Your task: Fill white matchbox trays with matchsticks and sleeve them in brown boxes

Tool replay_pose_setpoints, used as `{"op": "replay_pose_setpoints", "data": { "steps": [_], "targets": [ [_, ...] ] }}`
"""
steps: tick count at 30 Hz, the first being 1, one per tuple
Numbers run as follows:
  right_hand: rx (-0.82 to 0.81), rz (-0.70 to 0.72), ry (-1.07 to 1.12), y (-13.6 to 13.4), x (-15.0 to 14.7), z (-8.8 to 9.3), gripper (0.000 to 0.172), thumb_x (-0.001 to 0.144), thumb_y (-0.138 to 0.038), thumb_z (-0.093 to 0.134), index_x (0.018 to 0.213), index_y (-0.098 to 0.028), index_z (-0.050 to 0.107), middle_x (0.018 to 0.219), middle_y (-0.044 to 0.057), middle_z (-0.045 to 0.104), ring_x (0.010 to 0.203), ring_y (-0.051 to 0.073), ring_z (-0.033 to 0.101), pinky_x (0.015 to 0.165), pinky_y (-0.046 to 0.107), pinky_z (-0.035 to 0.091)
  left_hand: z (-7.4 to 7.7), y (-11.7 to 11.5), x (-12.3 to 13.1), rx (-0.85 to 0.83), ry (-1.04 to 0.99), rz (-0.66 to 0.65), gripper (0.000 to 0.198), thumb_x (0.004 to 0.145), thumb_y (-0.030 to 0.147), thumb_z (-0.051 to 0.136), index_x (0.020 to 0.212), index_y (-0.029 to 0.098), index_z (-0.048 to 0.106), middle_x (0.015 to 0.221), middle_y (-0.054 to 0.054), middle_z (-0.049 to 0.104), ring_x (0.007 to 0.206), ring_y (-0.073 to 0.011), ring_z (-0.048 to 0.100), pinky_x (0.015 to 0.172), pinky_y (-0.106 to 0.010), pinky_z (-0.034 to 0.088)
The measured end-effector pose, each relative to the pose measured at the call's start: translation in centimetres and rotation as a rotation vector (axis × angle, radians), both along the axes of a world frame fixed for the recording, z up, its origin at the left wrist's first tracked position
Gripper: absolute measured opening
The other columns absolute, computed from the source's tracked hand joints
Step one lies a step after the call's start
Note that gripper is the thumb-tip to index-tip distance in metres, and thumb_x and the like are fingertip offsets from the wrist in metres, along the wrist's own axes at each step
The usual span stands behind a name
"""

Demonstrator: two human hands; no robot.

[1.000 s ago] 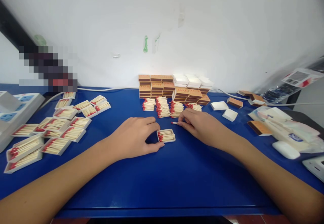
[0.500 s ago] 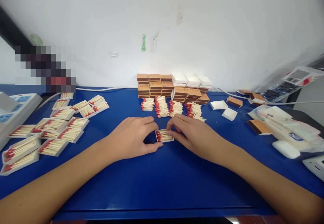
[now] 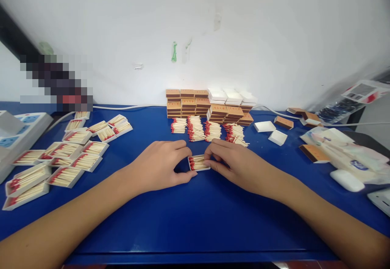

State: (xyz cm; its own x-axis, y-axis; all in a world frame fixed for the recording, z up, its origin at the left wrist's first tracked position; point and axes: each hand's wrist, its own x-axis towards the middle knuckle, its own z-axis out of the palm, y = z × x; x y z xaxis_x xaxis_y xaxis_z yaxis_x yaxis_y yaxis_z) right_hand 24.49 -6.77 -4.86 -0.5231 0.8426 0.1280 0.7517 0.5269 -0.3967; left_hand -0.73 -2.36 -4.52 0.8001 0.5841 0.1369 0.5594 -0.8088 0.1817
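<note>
A small white matchbox tray (image 3: 200, 169) lies on the blue table, with red-headed matches (image 3: 197, 162) inside, heads to the left. My left hand (image 3: 164, 162) braces the tray's left end, thumb at the near corner and index finger at the far one. Over the right end, my right hand (image 3: 233, 161) has thumb and fingertips closed on the matches' pale ends; the exact contact is partly hidden. Just beyond the hands lie several loose piles of matches (image 3: 196, 129), the rightmost partly behind my right hand.
Stacked brown matchboxes (image 3: 187, 104) and white trays (image 3: 233, 96) stand against the wall. Several filled trays (image 3: 65, 176) spread leftward, beside a power strip (image 3: 27, 133). To the right are unfilled trays (image 3: 278, 137), matchbox sleeves (image 3: 313, 153), a tissue pack (image 3: 359, 159) and a white case (image 3: 347, 180).
The whole view has shifted slightly. Both hands stay at the tray, my right fingertips still at its right end, with barely any movement.
</note>
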Motion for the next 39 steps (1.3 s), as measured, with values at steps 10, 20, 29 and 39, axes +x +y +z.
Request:
{"op": "replay_pose_setpoints", "data": {
  "steps": [10,20,29,39],
  "targets": [
    [0.086,0.004,0.037,0.16,-0.40,-0.26,0.010,0.105,-0.020,0.056,0.102,-0.021,0.066,0.096,0.004,0.064,0.077,0.017,0.059,0.065,0.030,0.041,-0.09,0.06,0.02,0.005,-0.007,-0.010,0.031,0.097,0.048,0.068,0.108,0.019,0.074,0.090,0.000,0.067,0.071,-0.0162,0.063,0.063,-0.031,0.041],
    [0.093,0.055,0.074,0.12,-0.52,-0.34,0.015,0.104,-0.016,0.055,0.108,-0.021,0.069,0.100,0.005,0.065,0.077,0.016,0.061,0.065,0.029,0.044,-0.09,-0.08,0.07,0.018,-0.007,-0.023,0.031,0.098,0.048,0.067,0.109,0.020,0.073,0.092,0.000,0.068,0.071,-0.0157,0.064,0.063,-0.031,0.042],
    [0.094,0.065,0.075,0.05,-0.51,-0.30,0.019,0.107,-0.019,0.053,0.111,-0.022,0.071,0.099,0.006,0.064,0.078,0.017,0.061,0.067,0.030,0.045,-0.11,0.00,0.08,0.022,-0.002,-0.025,0.031,0.098,0.047,0.067,0.110,0.020,0.073,0.092,-0.001,0.069,0.071,-0.0154,0.064,0.063,-0.030,0.043],
    [0.106,0.041,0.047,0.00,-0.34,-0.27,0.013,0.103,-0.020,0.058,0.103,-0.021,0.070,0.096,0.006,0.064,0.073,0.016,0.060,0.063,0.029,0.044,-0.02,-0.08,0.01,0.009,-0.001,-0.025,0.031,0.098,0.047,0.067,0.112,0.020,0.073,0.093,0.000,0.068,0.070,-0.0154,0.063,0.062,-0.031,0.041]
  ]
}}
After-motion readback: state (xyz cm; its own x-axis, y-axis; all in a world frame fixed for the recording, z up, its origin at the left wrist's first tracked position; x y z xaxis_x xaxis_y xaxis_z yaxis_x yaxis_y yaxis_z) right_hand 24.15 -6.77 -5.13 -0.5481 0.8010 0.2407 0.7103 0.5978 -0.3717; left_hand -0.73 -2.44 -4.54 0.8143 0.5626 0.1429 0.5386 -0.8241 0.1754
